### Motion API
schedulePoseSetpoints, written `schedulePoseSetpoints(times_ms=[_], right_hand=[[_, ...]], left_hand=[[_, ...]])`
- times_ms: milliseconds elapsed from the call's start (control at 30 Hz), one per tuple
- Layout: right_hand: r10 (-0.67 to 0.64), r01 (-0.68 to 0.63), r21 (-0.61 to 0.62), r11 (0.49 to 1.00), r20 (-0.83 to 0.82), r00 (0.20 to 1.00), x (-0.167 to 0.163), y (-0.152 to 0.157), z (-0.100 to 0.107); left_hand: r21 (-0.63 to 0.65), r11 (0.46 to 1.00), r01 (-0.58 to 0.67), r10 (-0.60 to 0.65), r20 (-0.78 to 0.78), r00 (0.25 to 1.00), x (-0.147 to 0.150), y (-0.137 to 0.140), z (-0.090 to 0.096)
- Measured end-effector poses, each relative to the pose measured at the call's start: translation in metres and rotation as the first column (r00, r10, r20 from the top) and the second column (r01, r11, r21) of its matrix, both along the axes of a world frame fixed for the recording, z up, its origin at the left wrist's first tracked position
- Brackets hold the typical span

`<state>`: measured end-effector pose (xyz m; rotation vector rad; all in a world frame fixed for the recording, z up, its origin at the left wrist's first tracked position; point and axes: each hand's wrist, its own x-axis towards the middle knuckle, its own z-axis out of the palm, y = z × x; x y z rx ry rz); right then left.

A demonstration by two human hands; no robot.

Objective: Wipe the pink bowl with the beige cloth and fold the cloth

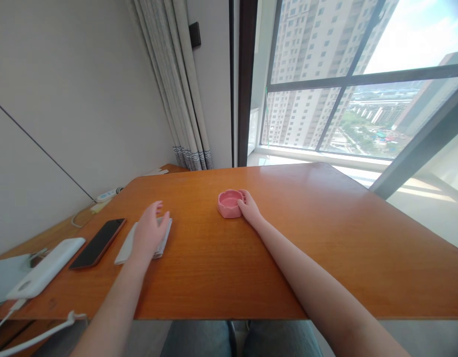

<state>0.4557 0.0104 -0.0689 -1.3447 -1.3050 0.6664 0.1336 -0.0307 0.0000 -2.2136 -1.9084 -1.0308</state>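
Note:
On the wooden table (199, 277) sits a small pink ashtray-like dish (230, 210) with a scalloped rim. My right hand (249, 208) grips its right side, the thumb at the near rim and the fingers behind. Off to the left, my left hand (150, 233) is over a folded white cloth (125, 246), hiding its middle. The fingers of that hand are apart and curved, and nothing shows between them. I cannot tell whether it touches the cloth.
Left of the cloth lie a black phone (98, 243) and a white power bank (46, 267) with a cable plugged in. A power strip (106, 195) rests by the wall. Large windows (307, 114) stand beyond the table, and a grey curtain (177, 84) hangs at the back.

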Motion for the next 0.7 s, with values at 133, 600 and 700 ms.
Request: schedulePoseSetpoints(times_ms=[133, 600, 700], right_hand=[[-0.045, 0.043, 0.023, 0.999, 0.069, 0.997, -0.002, 0.000, 0.000], [-0.047, 0.044, 0.053, 0.998, 0.051, 0.998, 0.000, -0.004, 0.005], [-0.123, 0.102, 0.351, 0.931, 0.040, 0.992, -0.007, -0.020, 0.025]], left_hand=[[-0.250, 0.903, -0.348, 0.275, -0.285, 0.918, -0.099, -0.022, -0.024], [-0.555, 0.828, -0.078, 0.189, 0.144, 0.971, -0.092, 0.002, -0.011], [-0.492, 0.863, 0.114, 0.136, 0.444, 0.886, -0.056, 0.004, 0.003]])
